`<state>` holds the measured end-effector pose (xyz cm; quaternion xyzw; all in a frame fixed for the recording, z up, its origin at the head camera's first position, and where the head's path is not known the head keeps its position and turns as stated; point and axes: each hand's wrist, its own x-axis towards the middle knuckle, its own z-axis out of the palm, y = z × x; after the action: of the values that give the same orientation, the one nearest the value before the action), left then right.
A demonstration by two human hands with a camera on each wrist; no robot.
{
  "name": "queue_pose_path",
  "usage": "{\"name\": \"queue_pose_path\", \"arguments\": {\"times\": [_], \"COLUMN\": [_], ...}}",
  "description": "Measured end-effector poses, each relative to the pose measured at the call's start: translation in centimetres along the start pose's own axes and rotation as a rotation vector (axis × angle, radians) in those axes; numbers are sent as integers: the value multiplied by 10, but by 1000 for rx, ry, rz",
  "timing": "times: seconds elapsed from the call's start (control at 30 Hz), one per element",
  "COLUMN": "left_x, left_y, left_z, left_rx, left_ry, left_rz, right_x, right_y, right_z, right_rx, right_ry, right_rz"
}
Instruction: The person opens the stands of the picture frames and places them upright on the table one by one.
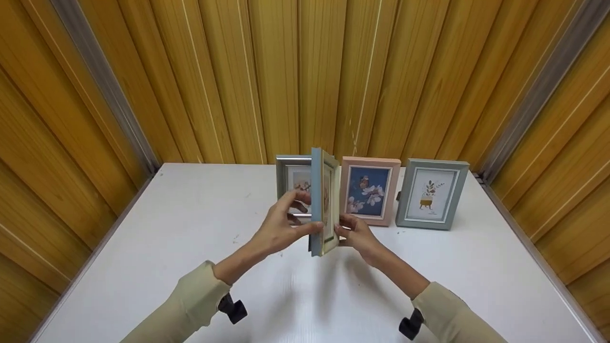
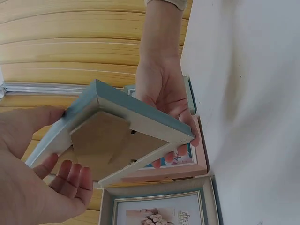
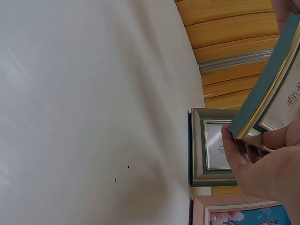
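Note:
Upright and turned nearly edge-on in the head view is a picture frame point(image 1: 316, 205) with blue sides and a cream and gold front. My left hand point(image 1: 281, 226) pinches its left side, thumb on the front. My right hand point(image 1: 360, 240) grips the lower right corner. The left wrist view shows the brown backing board point(image 2: 101, 140) between the hands. In the right wrist view, the right thumb lies on the front and fingers curl beneath the corner. Partly hidden behind the held frame stands a grey-beige picture frame point(image 1: 281, 176) with a flower print.
A pink picture frame point(image 1: 371, 221) with a blossom print stands right of the hands. Farther right is a grey-green picture frame point(image 1: 432, 193) showing a potted plant. All rest near the back of the white table point(image 1: 205, 200), before a yellow wood-look wall point(image 1: 276, 81).

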<state>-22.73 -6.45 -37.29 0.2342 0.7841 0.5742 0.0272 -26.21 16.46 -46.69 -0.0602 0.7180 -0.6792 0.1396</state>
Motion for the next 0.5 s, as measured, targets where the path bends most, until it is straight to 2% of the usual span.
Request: {"name": "queue_pose_path", "arguments": {"times": [0.13,0.33,0.5], "left_x": [-1,2,2], "left_y": [-1,-5,-5], "left_z": [5,8,11], "left_rx": [11,-32,-43], "left_ry": [-50,-141,-161], "left_rz": [95,119,121], "right_x": [0,2,2], "right_y": [-3,-5,-3], "right_z": [1,5,6], "right_rx": [9,79,125], "right_ry": [-39,-70,-129], "right_rz": [25,38,7]}}
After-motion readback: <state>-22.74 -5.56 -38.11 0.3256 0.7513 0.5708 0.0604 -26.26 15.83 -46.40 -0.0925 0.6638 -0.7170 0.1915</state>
